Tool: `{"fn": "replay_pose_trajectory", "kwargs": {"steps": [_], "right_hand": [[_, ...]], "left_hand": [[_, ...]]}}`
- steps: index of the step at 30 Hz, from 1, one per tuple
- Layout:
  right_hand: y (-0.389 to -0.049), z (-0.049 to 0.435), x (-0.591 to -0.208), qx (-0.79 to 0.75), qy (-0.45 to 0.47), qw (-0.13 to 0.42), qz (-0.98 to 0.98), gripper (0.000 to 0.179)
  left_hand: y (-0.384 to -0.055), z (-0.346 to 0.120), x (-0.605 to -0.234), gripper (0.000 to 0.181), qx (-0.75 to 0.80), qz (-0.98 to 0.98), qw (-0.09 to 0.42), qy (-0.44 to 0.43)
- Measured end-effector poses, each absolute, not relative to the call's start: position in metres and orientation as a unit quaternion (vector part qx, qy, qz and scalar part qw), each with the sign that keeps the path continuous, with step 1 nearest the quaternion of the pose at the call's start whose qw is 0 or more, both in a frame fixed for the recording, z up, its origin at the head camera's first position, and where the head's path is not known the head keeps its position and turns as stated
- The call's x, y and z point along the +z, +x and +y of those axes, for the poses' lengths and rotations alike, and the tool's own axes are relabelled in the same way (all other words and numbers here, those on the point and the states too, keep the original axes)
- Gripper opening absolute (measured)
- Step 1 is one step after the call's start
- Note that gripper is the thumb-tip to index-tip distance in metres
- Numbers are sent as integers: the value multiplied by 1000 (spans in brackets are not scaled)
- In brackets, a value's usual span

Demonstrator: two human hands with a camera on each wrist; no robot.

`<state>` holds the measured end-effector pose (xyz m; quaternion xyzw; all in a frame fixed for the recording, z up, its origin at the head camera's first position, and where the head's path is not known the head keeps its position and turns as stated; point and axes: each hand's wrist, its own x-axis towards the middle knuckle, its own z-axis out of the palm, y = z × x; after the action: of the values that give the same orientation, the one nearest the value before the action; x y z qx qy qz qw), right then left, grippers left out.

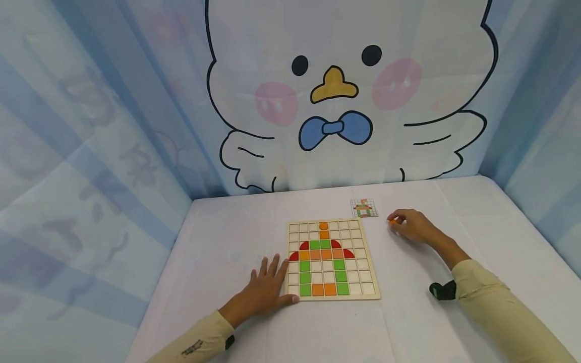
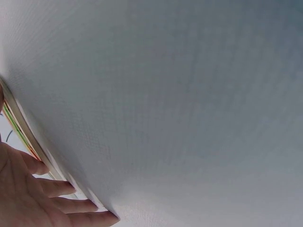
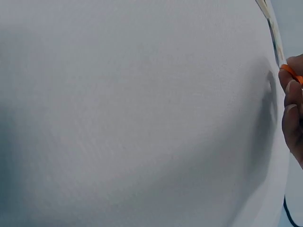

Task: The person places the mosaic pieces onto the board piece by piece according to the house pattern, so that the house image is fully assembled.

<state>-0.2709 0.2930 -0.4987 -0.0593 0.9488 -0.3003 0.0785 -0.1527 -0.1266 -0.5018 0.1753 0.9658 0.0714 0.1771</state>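
Note:
A wooden grid board point(image 1: 364, 276) lies on the table in the head view. Red, green and orange pieces on it form a mushroom-like figure, with an orange round piece point(image 1: 323, 226) at the top. My left hand point(image 1: 265, 290) rests at the board's left edge, fingers straight and spread, thumb by the near left corner. In the left wrist view its fingers point(image 2: 59, 188) lie along the board's side. To the right of the board, my right hand point(image 1: 412, 226) pinches a small orange piece point(image 3: 289, 71) between thumb and fingers, above the table. Its exact shape is mostly hidden.
A small pattern card point(image 1: 364, 207) with a similar figure lies just beyond the board's far right edge. White cloth covers the table point(image 1: 336, 333). A curtain point(image 1: 336, 161) with a cartoon bird hangs behind, and blue curtains stand at both sides.

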Motion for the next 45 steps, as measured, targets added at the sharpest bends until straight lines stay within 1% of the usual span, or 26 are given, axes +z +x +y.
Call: {"fn": "replay_pose_trajectory", "kwargs": {"steps": [14,22,31,40,45], "right_hand": [[-272,275,-491,-397,-99,130,903,37],[-274,261,-489,-430,-116,150,883,36],[-279,240,-489,-424,-141,151,882,35],[-290,215,-493,-422,-183,166,872,31],[-295,202,-495,-399,-200,147,883,28]], "left_hand": [[-153,-127,-503,100,75,966,173,178],[-153,-127,-503,100,74,966,175,175],[-152,-127,-502,100,74,966,177,174],[-152,-128,-502,100,73,966,176,174],[-153,-128,-503,100,69,967,175,174]]}}
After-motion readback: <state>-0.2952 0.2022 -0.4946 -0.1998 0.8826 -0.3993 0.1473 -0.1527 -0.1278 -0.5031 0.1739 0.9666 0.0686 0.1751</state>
